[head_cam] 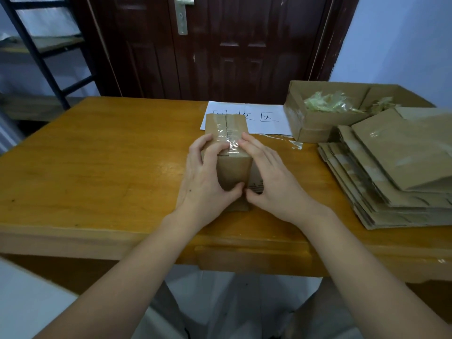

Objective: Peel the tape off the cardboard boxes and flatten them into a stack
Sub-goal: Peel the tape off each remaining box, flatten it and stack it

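A small sealed cardboard box (228,152) stands on the wooden table (97,167), near the middle, just in front of a white paper sheet (247,116) with handwritten characters. Clear tape (228,135) runs along the seam of its top and down over the near edge. Both hands clasp the box from either side — the left hand (205,182) curls round its left face, with the thumb pressed low on the front, and the right hand (271,177) curls round its right face, thumb also low on the front, the two thumbs almost meeting. The fingertips of both hands lie on the top edge at the crumpled end of the tape; whether either actually pinches the tape is hard to tell in the blur.

To the right, well apart from the box, a stack of flattened boxes (391,172) lies at the table's edge. Behind it sits an open cardboard box (315,118) holding crumpled tape scraps (330,104). A loose strip of tape (286,140) lies on the table between the paper and the stack — beyond the table stands a dark door (220,45)
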The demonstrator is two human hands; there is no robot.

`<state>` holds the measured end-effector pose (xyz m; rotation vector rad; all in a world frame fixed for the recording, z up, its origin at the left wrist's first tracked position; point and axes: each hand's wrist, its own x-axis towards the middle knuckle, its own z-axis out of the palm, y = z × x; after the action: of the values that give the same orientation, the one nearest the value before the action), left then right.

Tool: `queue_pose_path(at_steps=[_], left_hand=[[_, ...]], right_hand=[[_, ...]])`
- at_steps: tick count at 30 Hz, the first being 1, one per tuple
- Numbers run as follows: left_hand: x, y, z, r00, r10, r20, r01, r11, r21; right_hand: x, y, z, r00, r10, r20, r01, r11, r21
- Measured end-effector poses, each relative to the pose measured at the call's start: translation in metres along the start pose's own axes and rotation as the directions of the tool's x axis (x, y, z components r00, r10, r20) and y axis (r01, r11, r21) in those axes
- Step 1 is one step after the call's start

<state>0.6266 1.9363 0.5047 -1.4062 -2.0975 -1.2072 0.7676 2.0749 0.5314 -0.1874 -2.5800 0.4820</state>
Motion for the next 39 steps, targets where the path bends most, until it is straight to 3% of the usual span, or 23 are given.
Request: queue_pose_path(at_steps=[10,39], left_hand=[[-0.002,0.010,0.008,0.998,-0.068,0.001,0.068,0.998,-0.020],[-0.002,0.011,0.008,0.997,-0.069,-0.022,0.068,0.995,-0.073]], right_hand=[[-0.004,0.002,0.005,1.000,-0.004,-0.021,0.006,0.998,0.066],[-0.006,-0.008,0.002,1.000,0.025,-0.008,-0.023,0.988,0.150]])
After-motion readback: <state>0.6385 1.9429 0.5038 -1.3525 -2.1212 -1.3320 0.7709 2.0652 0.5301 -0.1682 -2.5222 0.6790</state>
